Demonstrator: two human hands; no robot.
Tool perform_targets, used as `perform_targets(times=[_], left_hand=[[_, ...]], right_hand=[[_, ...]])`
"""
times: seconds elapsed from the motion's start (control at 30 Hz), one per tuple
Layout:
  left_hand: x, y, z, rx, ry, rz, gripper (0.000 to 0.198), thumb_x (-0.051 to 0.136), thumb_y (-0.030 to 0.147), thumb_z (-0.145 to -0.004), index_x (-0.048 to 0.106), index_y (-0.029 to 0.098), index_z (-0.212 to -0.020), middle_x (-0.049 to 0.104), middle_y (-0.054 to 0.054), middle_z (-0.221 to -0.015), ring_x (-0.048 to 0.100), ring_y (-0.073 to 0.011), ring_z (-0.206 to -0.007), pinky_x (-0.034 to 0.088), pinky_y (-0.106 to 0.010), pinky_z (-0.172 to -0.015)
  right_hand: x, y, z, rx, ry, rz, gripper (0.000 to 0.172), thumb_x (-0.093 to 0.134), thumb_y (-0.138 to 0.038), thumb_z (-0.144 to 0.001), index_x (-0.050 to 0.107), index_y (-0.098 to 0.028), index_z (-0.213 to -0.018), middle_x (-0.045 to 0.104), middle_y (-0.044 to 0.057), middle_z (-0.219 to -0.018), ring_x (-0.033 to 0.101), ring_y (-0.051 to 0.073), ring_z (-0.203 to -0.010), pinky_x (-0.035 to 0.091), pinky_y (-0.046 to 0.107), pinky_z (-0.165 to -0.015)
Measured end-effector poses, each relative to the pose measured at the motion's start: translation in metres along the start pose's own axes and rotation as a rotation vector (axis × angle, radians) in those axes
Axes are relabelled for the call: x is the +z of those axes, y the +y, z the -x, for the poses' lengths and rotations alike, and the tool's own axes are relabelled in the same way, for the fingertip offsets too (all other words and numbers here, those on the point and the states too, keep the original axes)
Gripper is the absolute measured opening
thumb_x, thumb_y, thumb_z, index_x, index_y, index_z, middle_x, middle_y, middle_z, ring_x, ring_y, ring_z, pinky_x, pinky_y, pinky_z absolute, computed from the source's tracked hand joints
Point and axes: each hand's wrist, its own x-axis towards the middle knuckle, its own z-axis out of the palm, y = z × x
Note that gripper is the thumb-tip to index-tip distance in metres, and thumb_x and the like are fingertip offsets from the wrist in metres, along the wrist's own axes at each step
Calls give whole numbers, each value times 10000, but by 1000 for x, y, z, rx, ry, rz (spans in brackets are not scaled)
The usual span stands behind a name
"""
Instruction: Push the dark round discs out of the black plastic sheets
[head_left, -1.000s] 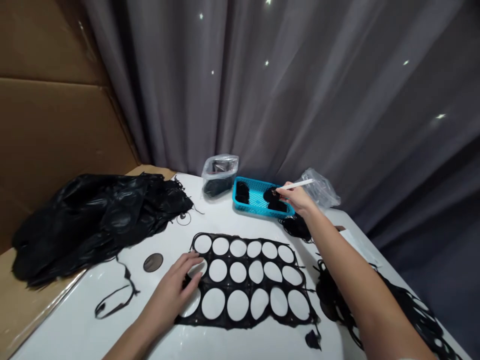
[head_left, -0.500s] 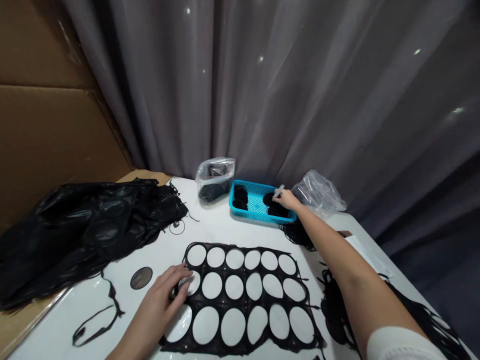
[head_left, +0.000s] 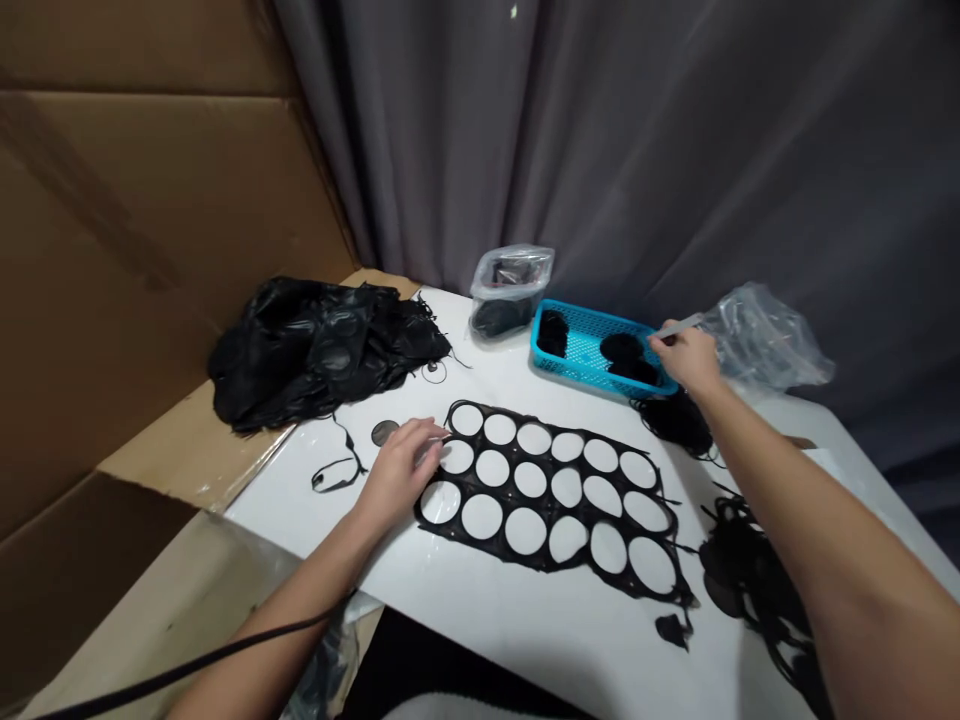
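On the white table point(head_left: 330, 520) lies a black sheet point(head_left: 512, 484) with rows of round holes. My left hand point(head_left: 401, 468) is at its left edge, thumb and fingers curved towards each other; whether they grip the edge is too small to tell. My right hand point(head_left: 686, 355) pinches a pale flat strip point(head_left: 679, 325) above the right end of a blue basket point(head_left: 574, 380). Inside the basket are black round pieces point(head_left: 622, 350) at the right and a black bundle point(head_left: 553, 333) at the left.
A heap of black sheets point(head_left: 322, 350) lies at the left by a cardboard box point(head_left: 172, 200). Clear bags point(head_left: 514, 285) point(head_left: 769, 340) flank the basket. Black scraps point(head_left: 742, 560) lie under and beside my right forearm. A dark disc point(head_left: 385, 432) is near my left hand.
The view has swung left and down, showing more cardboard and the table's front edge. My right hand has drawn slightly away from the black pieces, still with the strip.
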Motion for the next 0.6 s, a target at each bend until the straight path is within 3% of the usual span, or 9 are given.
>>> perform_targets(times=[0.07,0.13,0.2,0.3,0.37,0.47,0.6], left_hand=[[-2,4,14,26,-3,-64,242,418,284,-1006,617,220,-1129,638,-76,-1170,577,-254,-1199,468,-431,-1006],[0,7,31,86,-57,-136,248,435,275,-1001,615,220,-1162,628,-82,-1205,585,-250,-1172,477,-435,-1008],[8,7,49,149,-111,-204,280,469,260,-984,596,209,-1229,604,-102,-1272,575,-261,-1194,483,-444,-1019],[21,5,66,191,-103,-301,367,490,246,-977,534,168,-1332,545,-144,-1378,517,-297,-1285,459,-479,-1069],[27,3,72,188,-86,-344,393,485,246,-982,507,153,-1363,530,-157,-1403,491,-309,-1320,442,-495,-1092],[29,3,72,167,-76,-360,420,489,257,-976,488,152,-1383,531,-161,-1410,487,-312,-1334,437,-502,-1101],[28,5,71,170,-90,-387,420,474,254,-976,484,149,-1383,546,-160,-1399,481,-306,-1349,422,-488,-1116]], right_hand=[[-1,-27,28,11,9,-117,246,559,-315,-861,549,-214,-638,646,99,-678,617,197,-698,404,351,-674],[4,-64,66,16,-37,-379,150,576,-320,-842,592,-206,-746,692,70,-768,638,205,-736,453,342,-700],[14,-105,109,1,-232,-614,126,612,-332,-822,605,-215,-775,696,40,-787,652,209,-777,485,337,-731],[35,-162,168,-46,-577,-779,115,633,-323,-819,636,-219,-771,711,35,-867,654,204,-815,496,326,-741],[48,-188,193,-109,-691,-818,133,627,-302,-825,619,-217,-723,709,33,-906,654,201,-853,494,330,-783],[62,-205,210,-156,-728,-823,149,609,-281,-837,599,-218,-702,704,29,-914,651,196,-877,491,336,-824],[70,-205,212,-157,-745,-812,148,609,-285,-839,596,-217,-709,706,31,-920,652,193,-863,495,335,-813]])
